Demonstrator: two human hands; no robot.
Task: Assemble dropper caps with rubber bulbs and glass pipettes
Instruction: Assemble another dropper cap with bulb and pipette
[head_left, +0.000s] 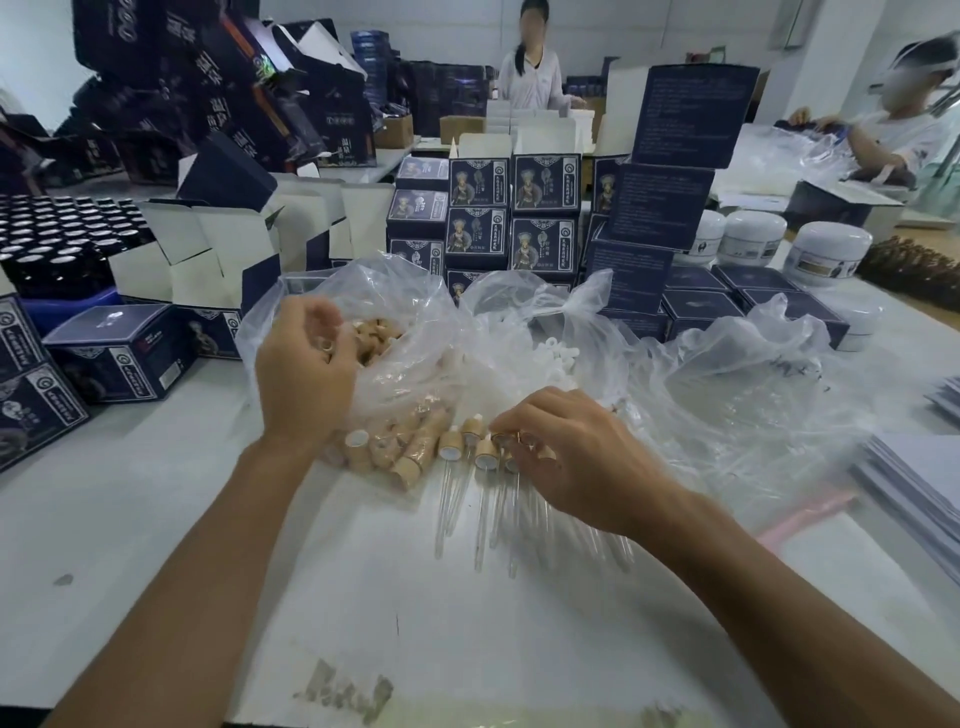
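Note:
A clear plastic bag (395, 306) full of tan wooden dropper caps (379, 338) lies open at the table's middle. My left hand (306, 369) is inside its mouth, fingers curled round a cap (326, 347). To the right, a second bag (524, 312) holds white rubber bulbs (556, 358). In front lie several assembled droppers (485, 457) with glass pipettes (480, 519) pointing toward me. My right hand (576, 457) rests over them, fingertips pinching one dropper's cap (506, 439).
Dark blue product boxes (511, 218) are stacked behind the bags, open cartons (223, 254) stand to the left, and black-capped bottles (57, 234) sit far left. White jars (826, 249) stand at right. A crumpled bag (753, 395) and paper stacks (914, 467) lie right. Two people work beyond.

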